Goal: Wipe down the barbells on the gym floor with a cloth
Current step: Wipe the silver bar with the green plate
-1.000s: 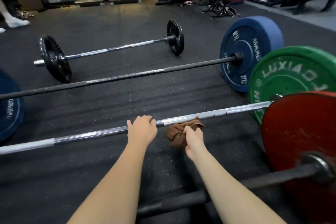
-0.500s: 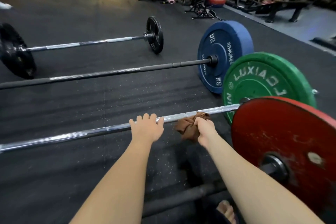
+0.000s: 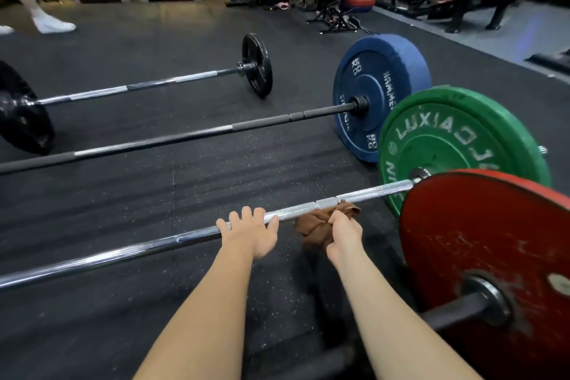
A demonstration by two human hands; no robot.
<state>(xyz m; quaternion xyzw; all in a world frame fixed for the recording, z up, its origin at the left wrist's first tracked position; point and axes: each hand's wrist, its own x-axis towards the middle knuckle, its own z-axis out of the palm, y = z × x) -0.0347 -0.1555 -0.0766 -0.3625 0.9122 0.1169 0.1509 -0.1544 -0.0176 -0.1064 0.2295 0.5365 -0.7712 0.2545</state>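
Right hand (image 3: 345, 236) has a brown cloth (image 3: 317, 225) bunched up in its fingers and pressed against the near side of the chrome barbell (image 3: 123, 251). Left hand (image 3: 251, 233) is just beside it on the same bar, fingers hooked over the top and gripping it. The cloth sits on the stretch of shaft close to the green plate (image 3: 462, 145) at the bar's right end. That barbell lies on the black rubber floor (image 3: 216, 182), running left to right. Closest in there's a dark bar (image 3: 447, 315) with a scuffed red plate (image 3: 493, 241), which overlaps the green one in view. Past the chrome one is a black bar (image 3: 185, 140) with a blue plate (image 3: 379, 92). Then comes a thinner silver bar (image 3: 138, 88) with small black plates (image 3: 257, 65), toward the floor's far edge. Somebody's white-socked foot (image 3: 52, 23) is up at the far left corner.
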